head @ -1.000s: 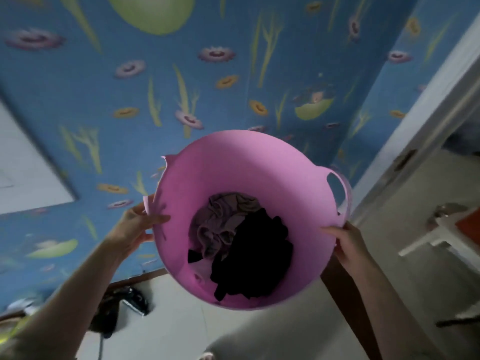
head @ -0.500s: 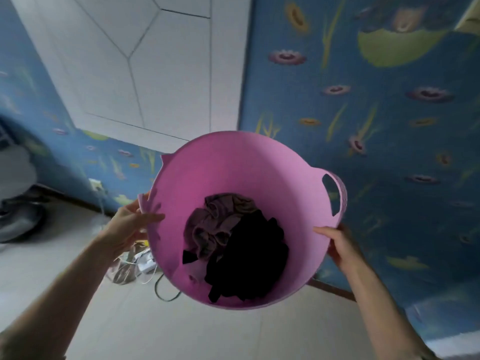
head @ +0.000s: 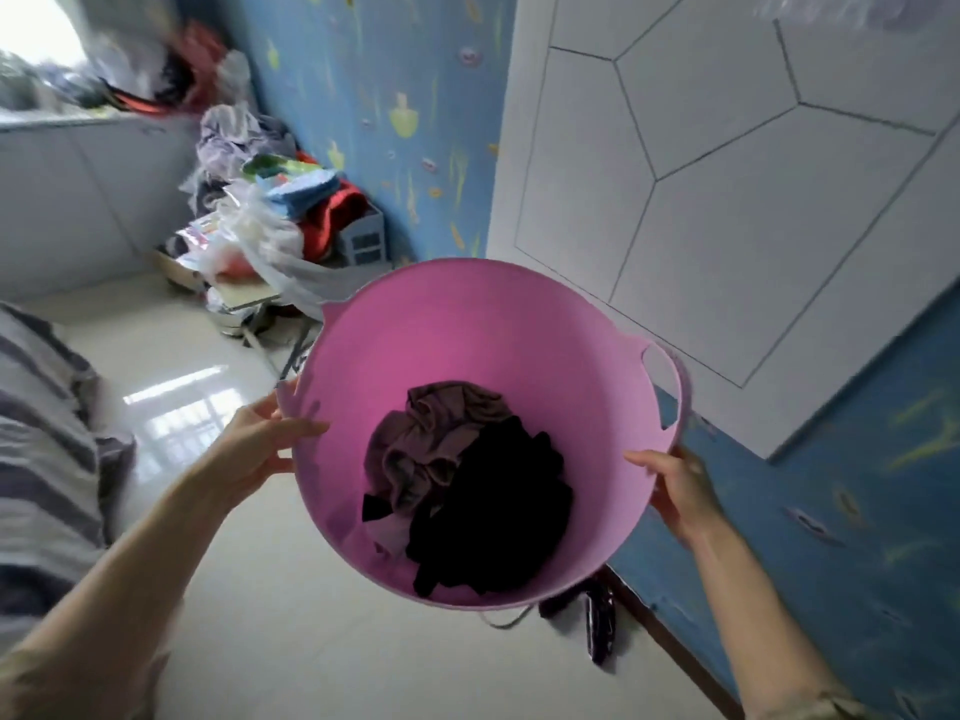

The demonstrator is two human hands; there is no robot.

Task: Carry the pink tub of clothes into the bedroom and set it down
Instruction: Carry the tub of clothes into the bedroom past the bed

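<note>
pink tub [head: 467, 345] held aloft, mouth tilted toward camera

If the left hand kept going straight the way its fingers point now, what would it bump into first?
The left hand already grips the pink tub at its rim, thumb inside. Pushed on, it would probably meet the brownish garment in the tub first, though depth is hard to judge.

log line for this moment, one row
phase: carrying | pink tub: held off floor | left hand, right hand: gripping rim | clothes: inside
</note>
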